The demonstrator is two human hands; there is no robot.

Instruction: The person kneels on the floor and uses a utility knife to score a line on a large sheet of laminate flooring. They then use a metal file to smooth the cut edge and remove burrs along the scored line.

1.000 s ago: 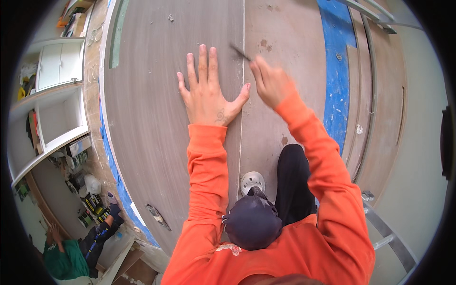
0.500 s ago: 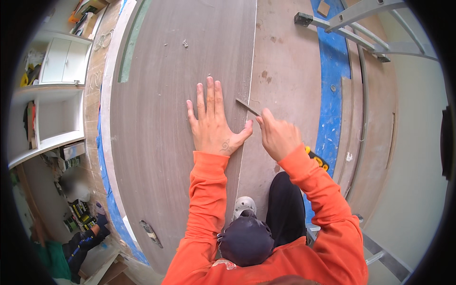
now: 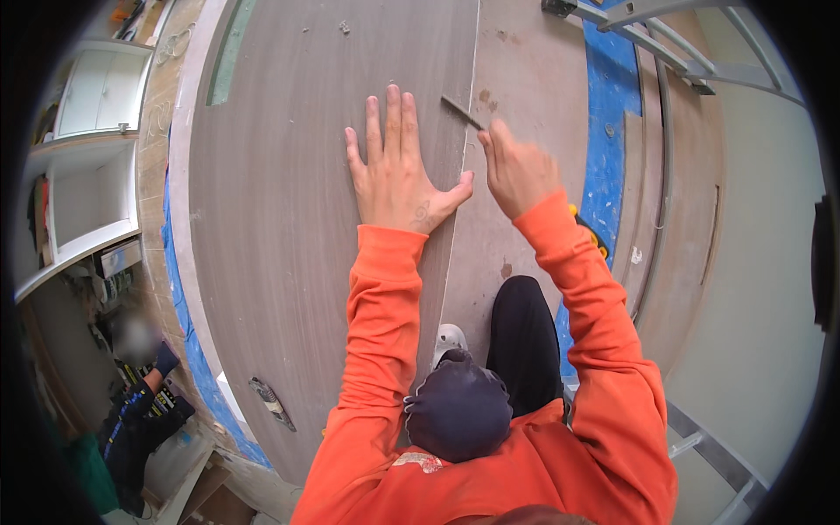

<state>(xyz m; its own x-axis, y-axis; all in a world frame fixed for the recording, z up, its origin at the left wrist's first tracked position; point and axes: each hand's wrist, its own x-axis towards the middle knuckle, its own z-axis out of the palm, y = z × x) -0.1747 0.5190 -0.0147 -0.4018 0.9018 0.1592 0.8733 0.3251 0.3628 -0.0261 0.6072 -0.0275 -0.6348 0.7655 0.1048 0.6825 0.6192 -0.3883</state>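
Observation:
My left hand [image 3: 395, 179] lies flat on a grey wood-grain panel [image 3: 289, 219], its fingers spread and its thumb by the panel's long right edge. Closed in my right hand [image 3: 523, 171] is a narrow flat metal file [image 3: 460, 111]. The file's blade points to the upper left and its tip is over the panel close to that edge, ahead of my left thumb. Whether it touches the edge I cannot tell. A yellow and black handle end [image 3: 593, 236] sticks out behind my right wrist. Small crumbs [image 3: 344, 28] sit on the panel beyond my left fingers.
A grey hand tool [image 3: 272, 403], perhaps a utility knife, rests on the panel at lower left. A metal ladder [image 3: 674, 57] stands at upper right beside blue floor covering [image 3: 605, 149]. White cabinets [image 3: 101, 87] line the left side, where another person crouches in dark trousers [image 3: 131, 437].
The file and my right hand have moved forward along the panel's edge. My left hand stays at the same spot on the panel, while the whole view has shifted.

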